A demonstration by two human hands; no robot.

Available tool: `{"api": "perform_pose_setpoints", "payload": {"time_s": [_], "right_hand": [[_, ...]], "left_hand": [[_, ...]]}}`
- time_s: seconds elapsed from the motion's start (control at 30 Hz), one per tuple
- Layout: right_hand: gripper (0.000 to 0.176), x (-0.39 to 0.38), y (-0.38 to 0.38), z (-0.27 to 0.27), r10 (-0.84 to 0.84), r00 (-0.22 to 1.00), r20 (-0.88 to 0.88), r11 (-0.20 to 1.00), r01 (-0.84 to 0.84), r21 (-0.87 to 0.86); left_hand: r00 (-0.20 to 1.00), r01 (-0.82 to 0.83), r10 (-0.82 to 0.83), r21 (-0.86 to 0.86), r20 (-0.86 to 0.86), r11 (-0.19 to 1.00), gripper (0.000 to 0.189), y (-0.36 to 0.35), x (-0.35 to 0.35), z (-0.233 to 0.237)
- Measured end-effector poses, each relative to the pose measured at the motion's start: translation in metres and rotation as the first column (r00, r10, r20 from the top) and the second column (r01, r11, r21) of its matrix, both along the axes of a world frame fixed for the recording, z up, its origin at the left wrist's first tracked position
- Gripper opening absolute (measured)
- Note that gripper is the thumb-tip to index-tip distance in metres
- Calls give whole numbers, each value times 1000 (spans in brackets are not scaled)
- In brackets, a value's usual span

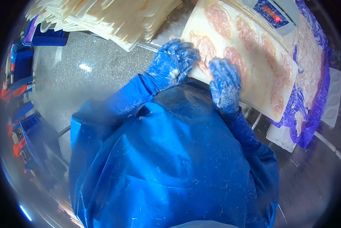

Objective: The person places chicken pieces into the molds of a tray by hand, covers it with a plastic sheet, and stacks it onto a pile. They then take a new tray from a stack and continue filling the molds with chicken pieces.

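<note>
Two blue-gloved hands: left hand (174, 62) with fingers bent at the pale sheet's (255, 85) left edge, cannot tell whether pinching; right hand (225, 85) with fingers extended, close together.
Raw meat portions (218, 21): on the sheet, one between the hands.
Purple bag (304, 140): right of the sheet, under loose meat (309, 64).
</note>
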State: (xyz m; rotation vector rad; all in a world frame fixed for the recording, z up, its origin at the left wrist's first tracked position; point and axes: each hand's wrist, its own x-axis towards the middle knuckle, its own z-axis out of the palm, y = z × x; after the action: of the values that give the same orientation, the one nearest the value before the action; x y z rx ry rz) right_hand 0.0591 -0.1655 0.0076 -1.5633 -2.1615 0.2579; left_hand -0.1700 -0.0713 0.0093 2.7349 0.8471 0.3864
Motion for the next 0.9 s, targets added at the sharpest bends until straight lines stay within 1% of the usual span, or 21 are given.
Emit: {"api": "perform_pose_setpoints", "payload": {"time_s": [0.07,0.1,0.13,0.2,0.23,0.27,0.3,0.33,0.37,0.4,0.47,0.53,0.57,0.6,0.67,0.7,0.73,0.8,0.83,0.87,0.9], "right_hand": [[53,-7,3,-3,-28,999,-20,1000,28,11],[55,-11,3,-6,9,996,90,998,-4,-56],[57,-11,6,-8,54,978,199,993,-31,-118],[59,-6,7,-10,55,981,188,995,-39,-89],[59,-4,11,-6,7,993,119,1000,-5,-21],[59,-3,13,-1,-39,998,44,999,37,39],[57,-5,16,5,-20,1000,17,998,19,60],[57,-7,18,-3,-20,1000,12,998,19,54],[56,-9,21,-15,15,991,131,1000,-17,11],[55,-10,24,-20,54,967,250,998,-49,-28],[54,-4,22,-9,67,965,255,997,-57,-46],[62,1,15,-2,-9,981,195,1000,6,15],[66,-1,11,7,-32,986,165,999,35,-16],[66,-3,9,6,-27,986,164,999,31,-22],[64,-5,3,1,115,978,174,983,-87,-160],[66,-4,2,-4,115,974,197,989,-93,-117],[66,1,3,-4,113,973,200,989,-92,-113],[65,10,4,-1,55,992,118,997,-49,-55],[68,15,2,-2,-26,996,85,998,32,-59],[68,11,1,-3,-26,996,86,998,32,-61],[70,5,-2,-4,31,987,160,990,-9,-139]], "left_hand": [[999,-26,24,42,35,999,43,-10,3,-6],[1000,-27,28,-15,6,1000,42,-9,4,-22],[1000,-23,23,-12,0,1000,42,-8,3,-19],[999,-25,24,50,31,998,42,-5,-2,-8],[998,-31,26,87,49,996,43,-3,-2,-4],[998,-34,30,88,47,996,43,-4,1,-3],[998,-45,41,79,57,996,41,-8,4,-3],[996,-56,52,67,66,996,39,-12,6,-3],[997,-58,54,63,63,996,39,-13,5,-4],[998,-52,48,104,38,993,39,-9,4,-4],[999,-49,52,185,-10,982,37,-5,3,-4],[998,-69,70,204,1,977,38,-8,2,-1],[996,-84,83,219,12,972,39,-11,2,0],[996,-88,87,213,11,973,39,-16,2,-3],[995,-103,101,129,22,986,42,-23,6,-10],[991,-113,124,154,-59,981,45,-24,7,-10],[991,-113,123,158,-56,981,45,-24,8,-6],[982,-143,155,110,-110,984,51,-28,12,4],[982,-144,156,111,-108,983,51,-32,14,4],[989,-126,131,64,-75,990,52,-37,16,2],[994,-103,104,14,-44,995,54,-41,16,0]]}}
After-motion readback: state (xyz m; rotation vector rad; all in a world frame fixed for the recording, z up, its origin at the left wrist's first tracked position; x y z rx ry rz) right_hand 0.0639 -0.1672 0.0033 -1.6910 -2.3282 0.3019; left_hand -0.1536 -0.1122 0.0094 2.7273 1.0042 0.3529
